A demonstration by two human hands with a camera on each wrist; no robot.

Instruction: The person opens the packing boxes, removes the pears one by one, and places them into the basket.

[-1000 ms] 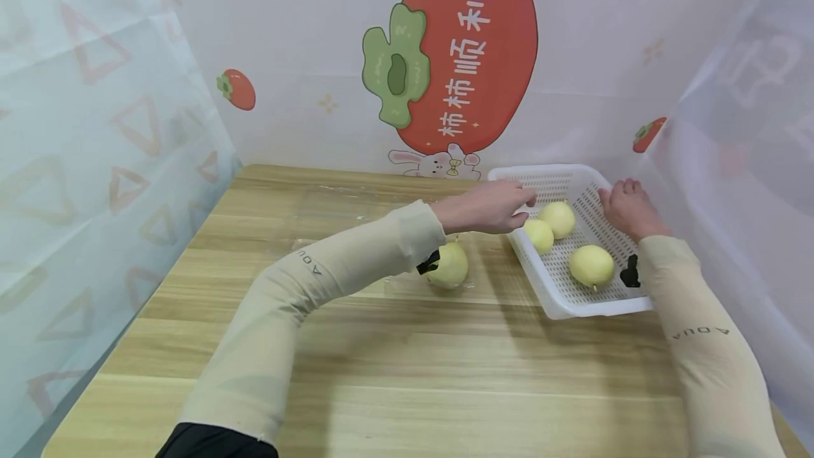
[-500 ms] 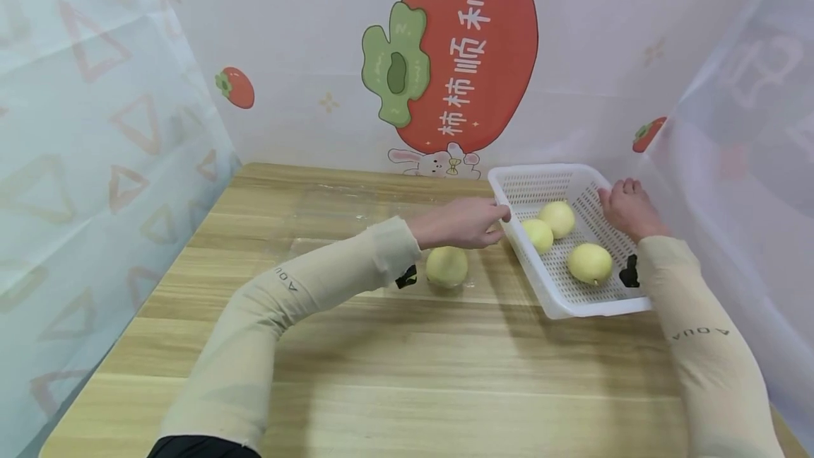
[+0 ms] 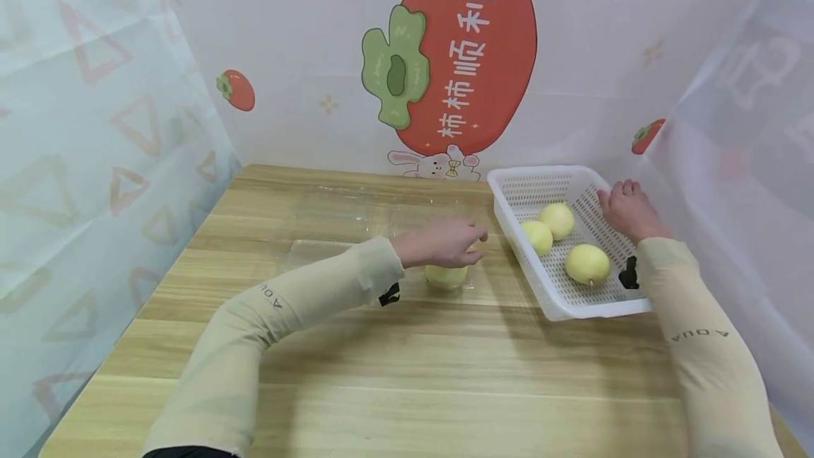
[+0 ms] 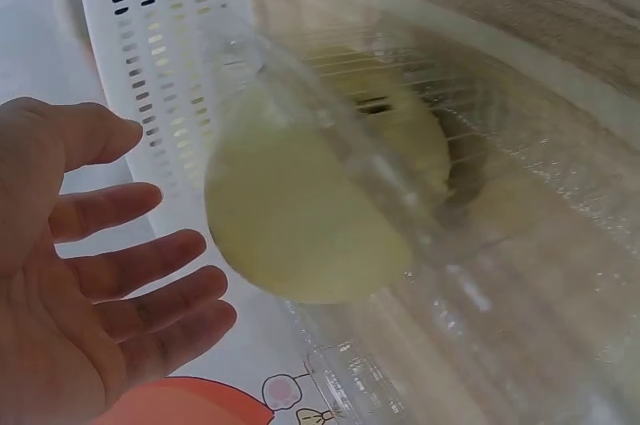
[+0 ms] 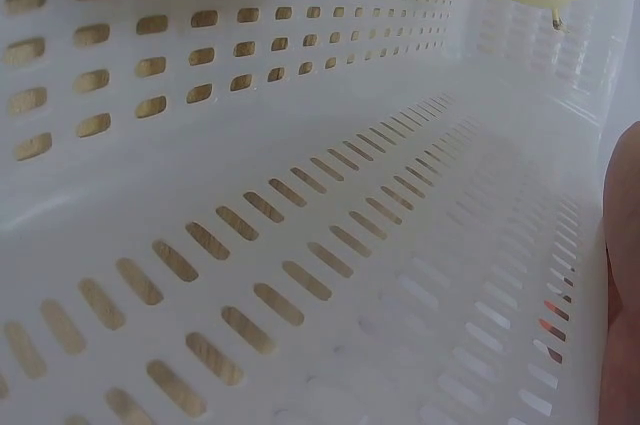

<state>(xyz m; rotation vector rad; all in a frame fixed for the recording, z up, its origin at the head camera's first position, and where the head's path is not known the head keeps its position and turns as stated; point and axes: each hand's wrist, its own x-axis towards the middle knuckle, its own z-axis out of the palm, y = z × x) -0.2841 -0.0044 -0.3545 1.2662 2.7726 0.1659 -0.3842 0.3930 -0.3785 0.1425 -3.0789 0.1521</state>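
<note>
In the head view my left hand (image 3: 441, 241) hovers with loosely bent fingers above a pale yellow pear (image 3: 447, 276), partly covering it. The left wrist view shows that pear (image 4: 310, 205) through clear plastic, with the fingers spread beside it and nothing in them. The pear sits in the right part of a clear plastic container (image 3: 331, 214), whose outline is faint. At the right, my right hand (image 3: 631, 210) grips the side rim of a white slotted basket (image 3: 540, 278). Inside lie a front pear (image 3: 588, 264), a back pear (image 3: 557, 220) and a left pear (image 3: 537, 237).
Everything stands on a wooden table (image 3: 407, 373). A printed cloth backdrop (image 3: 305, 34) rises behind it, with cloth at both sides. The right-hand cloth (image 3: 731, 161) comes close to the basket and right hand.
My left hand has moved from over the basket's left side leftward and toward me, to above the pear in the container. The front pear has shifted slightly left. My right hand stays put.
</note>
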